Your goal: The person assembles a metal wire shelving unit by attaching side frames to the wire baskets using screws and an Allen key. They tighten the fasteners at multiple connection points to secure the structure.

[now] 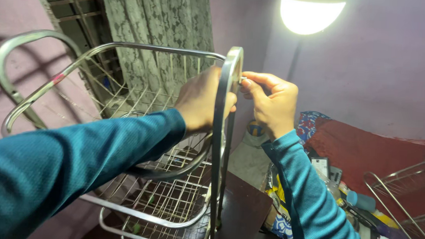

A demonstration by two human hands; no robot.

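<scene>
While left grip (201, 102) clasps steel frame bar (220, 134) | right grip (269, 105) pinches small screw (242, 80) against it

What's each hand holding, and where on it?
Left hand grips the upright curved steel side bar of the tiered wire rack near its top. Right hand pinches a small metal fastener against that bar's outer face.

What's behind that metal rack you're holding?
Behind the wire rack hang a grey lace curtain and a barred window in the purple wall. The curtain covers most of the window.
</scene>
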